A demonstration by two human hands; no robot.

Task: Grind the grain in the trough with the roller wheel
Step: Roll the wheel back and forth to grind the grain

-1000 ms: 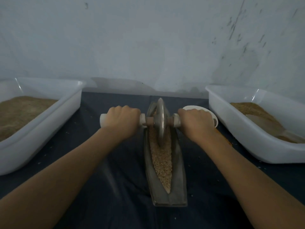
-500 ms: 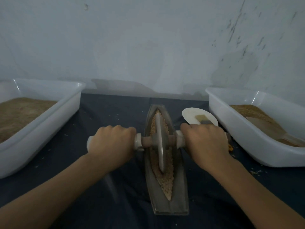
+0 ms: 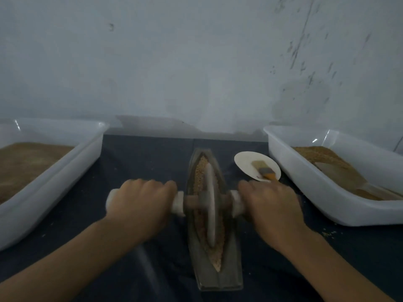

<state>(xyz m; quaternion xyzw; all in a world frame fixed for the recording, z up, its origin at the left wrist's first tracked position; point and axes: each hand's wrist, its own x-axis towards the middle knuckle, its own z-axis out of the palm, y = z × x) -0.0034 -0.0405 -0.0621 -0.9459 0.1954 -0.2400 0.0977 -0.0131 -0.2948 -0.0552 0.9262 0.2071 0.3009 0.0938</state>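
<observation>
Grinding is under way: coarse tan grain (image 3: 199,171) still fills the long boat-shaped grey metal trough (image 3: 233,247) on the dark bench (image 3: 139,158), so passes remain. Left hand (image 3: 141,203) and right hand (image 3: 270,205) each have a grip clamped on the thin metal roller wheel (image 3: 210,205)'s axle handles. Since a second ago the wheel has rolled from the far end toward the near half.

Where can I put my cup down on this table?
Bare dark cloth lies between the left white plastic tub and the grey boat-shaped trough. It is crowded right of the trough: a round white plate with a brush sits beside the right white tub.
</observation>
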